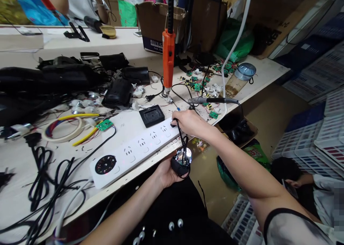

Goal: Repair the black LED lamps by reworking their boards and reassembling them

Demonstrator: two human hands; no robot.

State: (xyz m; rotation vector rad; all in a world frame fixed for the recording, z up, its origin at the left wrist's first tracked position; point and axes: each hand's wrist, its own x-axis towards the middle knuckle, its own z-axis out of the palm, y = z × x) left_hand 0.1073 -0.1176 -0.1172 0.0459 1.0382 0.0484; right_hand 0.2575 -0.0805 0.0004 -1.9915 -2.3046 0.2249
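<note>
My left hand [168, 171] is below the table edge, its fingers curled around a small round black device with a shiny face [185, 155]. A looped black cord [185, 141] hangs over that device and runs up to my right hand [192, 122]. There, my right fingers are closed on a black plug [173, 124] at the far end of the white power strip [137, 153]. My fingers partly cover the plug, so I cannot tell how deep it sits in the socket. A black rectangular block [152, 115] lies just beyond the strip.
An orange electric screwdriver [168, 58] hangs above the table. A soldering iron [212, 100] points left beside green circuit boards [198, 86] and a bottle [239, 80]. Black housings [118, 92], a tape roll [63, 128] and cords [40, 177] lie left. Another person [309, 187] sits lower right.
</note>
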